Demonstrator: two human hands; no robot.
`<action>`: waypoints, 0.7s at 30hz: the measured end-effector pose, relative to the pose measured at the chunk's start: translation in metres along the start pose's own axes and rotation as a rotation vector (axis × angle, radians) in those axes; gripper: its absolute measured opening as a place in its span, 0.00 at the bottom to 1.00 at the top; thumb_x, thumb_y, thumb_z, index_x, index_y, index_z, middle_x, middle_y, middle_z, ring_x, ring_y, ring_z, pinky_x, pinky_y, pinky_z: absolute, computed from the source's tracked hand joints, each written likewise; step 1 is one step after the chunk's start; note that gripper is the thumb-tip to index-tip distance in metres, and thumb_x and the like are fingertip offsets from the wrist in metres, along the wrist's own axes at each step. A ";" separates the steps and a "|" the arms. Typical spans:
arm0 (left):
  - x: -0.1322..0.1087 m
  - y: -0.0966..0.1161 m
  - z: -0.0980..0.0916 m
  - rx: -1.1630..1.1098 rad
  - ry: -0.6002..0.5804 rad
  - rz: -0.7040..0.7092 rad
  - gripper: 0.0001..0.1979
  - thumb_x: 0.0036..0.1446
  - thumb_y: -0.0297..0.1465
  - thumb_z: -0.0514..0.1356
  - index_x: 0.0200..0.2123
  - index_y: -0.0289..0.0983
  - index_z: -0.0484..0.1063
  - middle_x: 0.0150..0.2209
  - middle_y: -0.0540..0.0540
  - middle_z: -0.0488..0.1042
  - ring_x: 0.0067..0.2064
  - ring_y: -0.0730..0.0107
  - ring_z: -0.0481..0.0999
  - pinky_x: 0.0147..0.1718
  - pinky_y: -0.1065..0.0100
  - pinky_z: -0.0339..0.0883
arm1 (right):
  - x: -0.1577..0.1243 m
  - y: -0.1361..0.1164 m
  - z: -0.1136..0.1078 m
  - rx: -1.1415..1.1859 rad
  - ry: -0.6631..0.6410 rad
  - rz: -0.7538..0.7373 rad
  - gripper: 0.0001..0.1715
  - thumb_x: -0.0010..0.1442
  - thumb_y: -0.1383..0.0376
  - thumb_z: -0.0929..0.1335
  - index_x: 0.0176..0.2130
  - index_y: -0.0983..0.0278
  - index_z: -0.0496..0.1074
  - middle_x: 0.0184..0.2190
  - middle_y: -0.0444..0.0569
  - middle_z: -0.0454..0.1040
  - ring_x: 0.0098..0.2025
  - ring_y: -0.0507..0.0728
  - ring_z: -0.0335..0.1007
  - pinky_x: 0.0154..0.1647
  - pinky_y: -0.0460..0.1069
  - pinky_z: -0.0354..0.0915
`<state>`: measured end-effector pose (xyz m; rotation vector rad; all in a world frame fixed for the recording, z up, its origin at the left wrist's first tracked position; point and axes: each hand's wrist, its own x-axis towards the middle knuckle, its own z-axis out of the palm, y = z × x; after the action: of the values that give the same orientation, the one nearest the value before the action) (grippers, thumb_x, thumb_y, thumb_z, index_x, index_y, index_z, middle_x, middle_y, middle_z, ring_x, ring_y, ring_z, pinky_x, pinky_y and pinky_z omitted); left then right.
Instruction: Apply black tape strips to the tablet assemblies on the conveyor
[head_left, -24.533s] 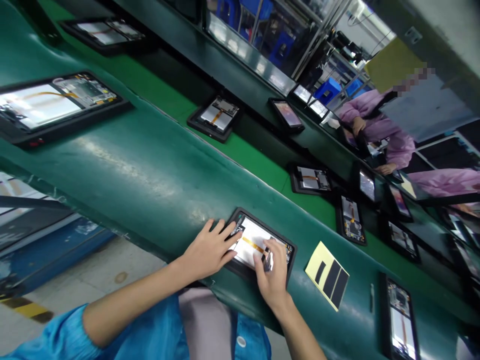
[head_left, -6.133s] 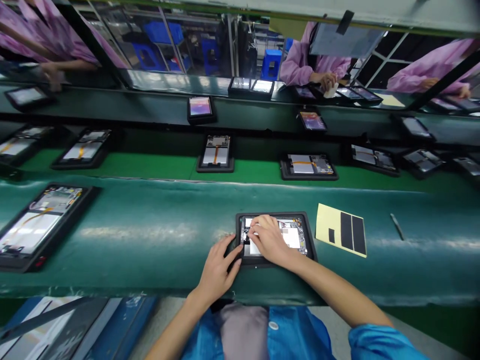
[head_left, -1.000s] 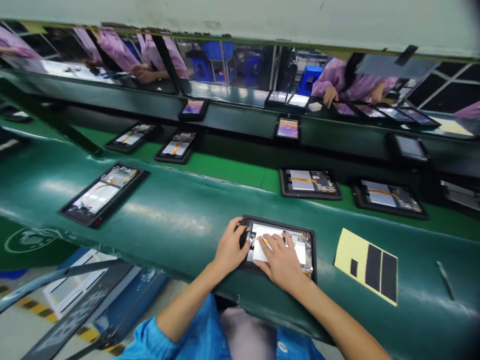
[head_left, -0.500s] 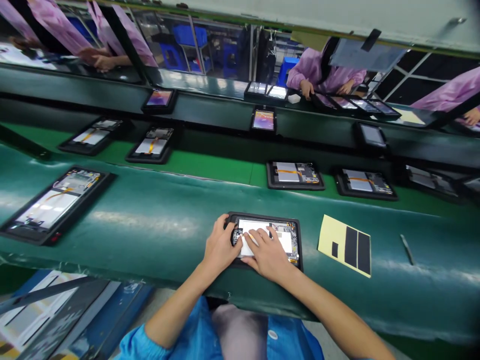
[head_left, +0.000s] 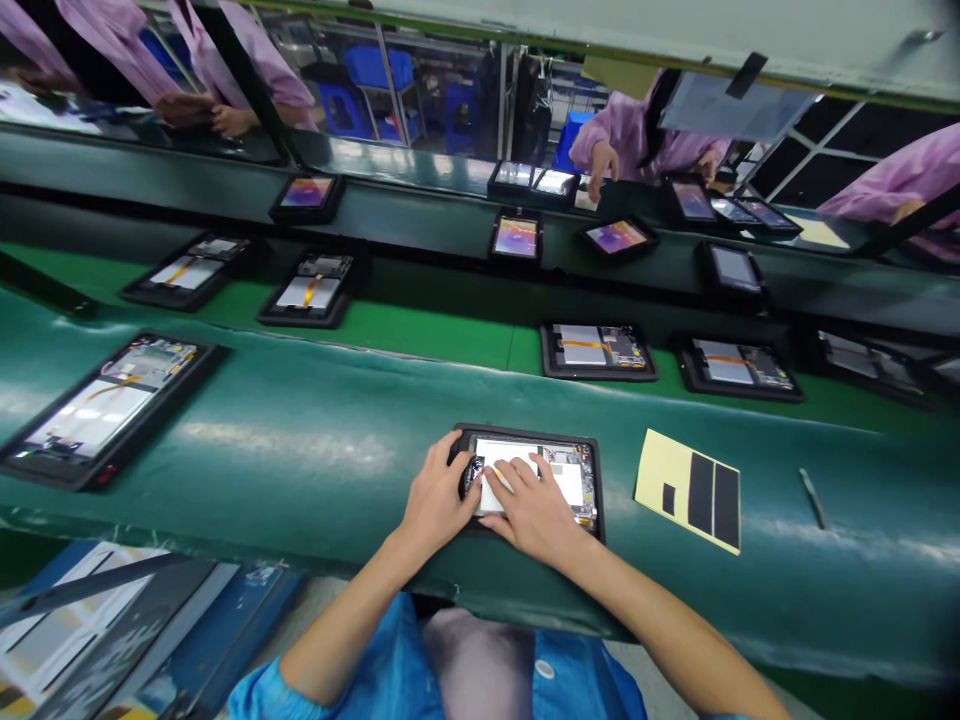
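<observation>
Both hands are on the opened black-framed tablet with its silver insides showing, which lies flat on the dark green padded bench edge. The left hand grips the tablet's left end, fingers curled round it. The right hand lies flat on top, fingers spread, clamping nothing. Just right of the tablet sits a pale yellow sheet with black rectangular strips.

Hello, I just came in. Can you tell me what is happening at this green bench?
A person in a blue coat works on an open tablet lying in a black tray on the green bench. The left hand grips the tray's left end, while the right hand presses flat on the tablet's inside. A yellow sheet with black strips lies to the right. More open tablets sit on the conveyor behind, where people in pink coats work.
</observation>
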<state>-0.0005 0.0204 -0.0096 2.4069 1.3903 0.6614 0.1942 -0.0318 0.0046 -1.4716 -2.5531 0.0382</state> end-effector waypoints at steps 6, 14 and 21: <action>-0.024 -0.012 -0.011 -0.006 -0.059 0.234 0.21 0.67 0.29 0.55 0.61 0.42 0.71 0.71 0.38 0.56 0.73 0.44 0.55 0.65 0.44 0.65 | 0.000 -0.001 0.001 -0.011 0.001 -0.007 0.37 0.67 0.45 0.68 0.63 0.68 0.68 0.58 0.60 0.72 0.58 0.66 0.65 0.65 0.63 0.54; -0.028 -0.011 -0.011 0.155 -0.102 0.337 0.23 0.67 0.28 0.55 0.64 0.38 0.68 0.71 0.32 0.55 0.73 0.39 0.53 0.62 0.44 0.68 | -0.002 0.001 0.001 -0.001 -0.001 -0.017 0.37 0.68 0.46 0.68 0.62 0.69 0.68 0.58 0.59 0.72 0.58 0.66 0.64 0.65 0.63 0.53; -0.030 -0.010 -0.010 0.195 -0.072 0.355 0.22 0.67 0.27 0.55 0.63 0.37 0.69 0.70 0.30 0.58 0.72 0.40 0.56 0.60 0.47 0.70 | 0.000 0.003 0.000 0.010 -0.026 -0.069 0.39 0.68 0.45 0.67 0.63 0.71 0.67 0.56 0.60 0.72 0.57 0.66 0.65 0.64 0.63 0.55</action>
<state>-0.0260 -0.0003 -0.0128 2.8376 1.0505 0.5312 0.1966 -0.0306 0.0045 -1.3874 -2.6188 0.0601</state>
